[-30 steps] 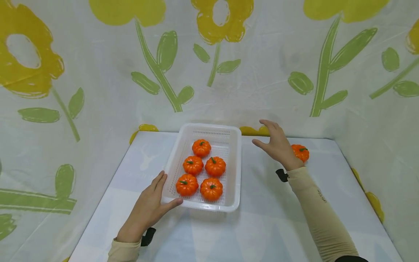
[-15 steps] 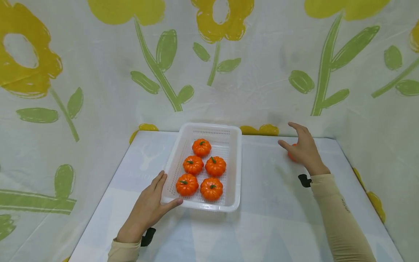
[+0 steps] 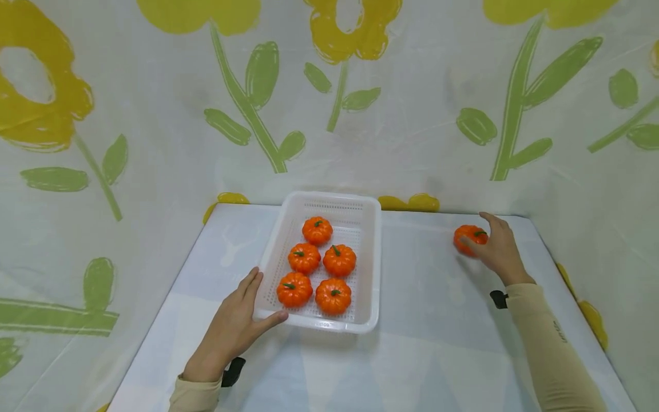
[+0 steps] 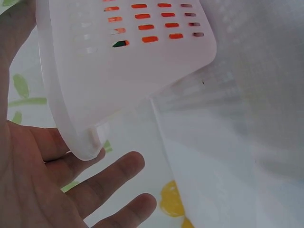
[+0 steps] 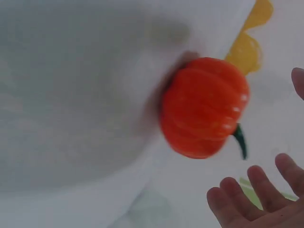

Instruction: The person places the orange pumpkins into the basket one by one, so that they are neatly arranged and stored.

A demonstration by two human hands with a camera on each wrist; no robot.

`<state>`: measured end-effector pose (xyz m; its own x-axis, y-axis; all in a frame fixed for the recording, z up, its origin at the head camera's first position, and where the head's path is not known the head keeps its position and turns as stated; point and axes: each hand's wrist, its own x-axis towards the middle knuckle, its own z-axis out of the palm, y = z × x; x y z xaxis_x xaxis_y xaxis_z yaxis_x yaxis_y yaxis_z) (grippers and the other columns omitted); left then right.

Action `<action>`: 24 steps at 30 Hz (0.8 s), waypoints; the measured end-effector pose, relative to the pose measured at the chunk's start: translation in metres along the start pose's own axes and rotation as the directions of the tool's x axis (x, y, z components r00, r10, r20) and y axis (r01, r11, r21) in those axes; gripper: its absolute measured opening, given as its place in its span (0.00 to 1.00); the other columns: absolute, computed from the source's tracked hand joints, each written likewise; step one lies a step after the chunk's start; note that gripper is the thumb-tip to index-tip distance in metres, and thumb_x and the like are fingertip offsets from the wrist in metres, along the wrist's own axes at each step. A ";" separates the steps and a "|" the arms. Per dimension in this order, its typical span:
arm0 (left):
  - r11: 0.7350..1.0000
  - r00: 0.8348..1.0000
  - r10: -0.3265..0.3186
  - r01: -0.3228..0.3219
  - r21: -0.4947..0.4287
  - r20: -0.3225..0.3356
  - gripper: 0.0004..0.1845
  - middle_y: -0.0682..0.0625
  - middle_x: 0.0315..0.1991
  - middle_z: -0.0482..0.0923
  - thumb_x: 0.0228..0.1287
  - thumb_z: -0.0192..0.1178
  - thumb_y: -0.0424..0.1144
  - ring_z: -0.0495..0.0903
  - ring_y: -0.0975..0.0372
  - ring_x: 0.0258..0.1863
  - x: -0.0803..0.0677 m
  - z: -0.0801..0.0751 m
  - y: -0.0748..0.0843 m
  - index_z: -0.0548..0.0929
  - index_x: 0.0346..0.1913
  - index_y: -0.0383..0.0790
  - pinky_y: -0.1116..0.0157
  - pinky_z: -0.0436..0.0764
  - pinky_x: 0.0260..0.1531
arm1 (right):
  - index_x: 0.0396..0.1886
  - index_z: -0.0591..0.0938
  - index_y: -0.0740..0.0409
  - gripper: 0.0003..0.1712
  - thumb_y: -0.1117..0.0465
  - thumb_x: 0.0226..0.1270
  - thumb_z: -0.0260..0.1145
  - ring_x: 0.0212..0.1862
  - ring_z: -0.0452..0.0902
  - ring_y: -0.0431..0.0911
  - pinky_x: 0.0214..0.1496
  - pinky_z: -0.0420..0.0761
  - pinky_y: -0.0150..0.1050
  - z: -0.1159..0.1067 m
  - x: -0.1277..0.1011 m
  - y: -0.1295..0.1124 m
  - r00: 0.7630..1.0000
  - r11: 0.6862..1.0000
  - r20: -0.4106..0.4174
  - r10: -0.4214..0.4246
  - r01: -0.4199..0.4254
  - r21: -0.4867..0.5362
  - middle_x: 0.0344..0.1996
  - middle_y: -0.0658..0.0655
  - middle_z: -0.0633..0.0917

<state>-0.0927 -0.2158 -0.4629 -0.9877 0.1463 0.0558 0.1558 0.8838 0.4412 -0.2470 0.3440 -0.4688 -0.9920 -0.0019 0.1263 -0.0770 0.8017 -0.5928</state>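
A white plastic basket holds several small orange pumpkins with green stems. At its near left corner is my left hand, thumb along the near rim and straight fingers by the left side. The left wrist view shows those fingers spread under the basket corner. On the right of the table lies a lone pumpkin, green stem pointing right. My right hand is just over its right side, thumb overlapping it. In the right wrist view, a gap shows between the fingers and this pumpkin.
A pale, patterned cloth covers the table. Behind it and along both sides stands a white fabric wall printed with yellow flowers and green leaves. The basket is close to the table's back edge.
My right hand has moved right, from between the basket and the lone pumpkin to that pumpkin's right side, and is lower. My left hand and the basket have stayed put.
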 end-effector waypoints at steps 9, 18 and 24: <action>1.000 1.000 0.008 -0.008 -0.004 -0.003 0.61 0.38 0.78 0.55 0.56 0.60 0.76 0.69 0.38 0.68 0.000 -0.001 0.000 0.60 0.77 0.32 0.41 0.71 0.65 | 0.77 0.54 0.74 0.54 0.45 0.69 0.69 0.68 0.55 0.77 0.67 0.61 0.73 0.011 0.001 0.021 0.992 0.994 0.057 0.112 -0.113 0.003 0.69 0.84 0.57; 1.000 1.000 -0.005 0.005 -0.023 0.005 0.60 0.39 0.79 0.54 0.56 0.61 0.75 0.67 0.39 0.69 0.000 -0.002 0.001 0.59 0.78 0.32 0.41 0.70 0.65 | 0.74 0.57 0.78 0.51 0.46 0.70 0.68 0.65 0.61 0.75 0.65 0.65 0.71 0.020 0.004 0.031 0.991 0.993 0.065 0.119 -0.120 0.005 0.66 0.84 0.62; 1.000 1.000 -0.009 0.009 -0.017 0.005 0.61 0.39 0.79 0.54 0.55 0.61 0.76 0.67 0.39 0.69 0.000 -0.002 0.002 0.59 0.78 0.32 0.41 0.70 0.65 | 0.74 0.57 0.77 0.51 0.45 0.69 0.68 0.64 0.61 0.74 0.65 0.65 0.71 0.021 0.005 0.033 0.990 0.992 0.067 0.124 -0.125 0.002 0.65 0.83 0.63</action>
<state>-0.0920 -0.2152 -0.4607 -0.9890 0.1402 0.0474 0.1463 0.8773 0.4571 -0.2568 0.3578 -0.5047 -0.9983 0.0579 -0.0021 0.0473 0.7947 -0.6051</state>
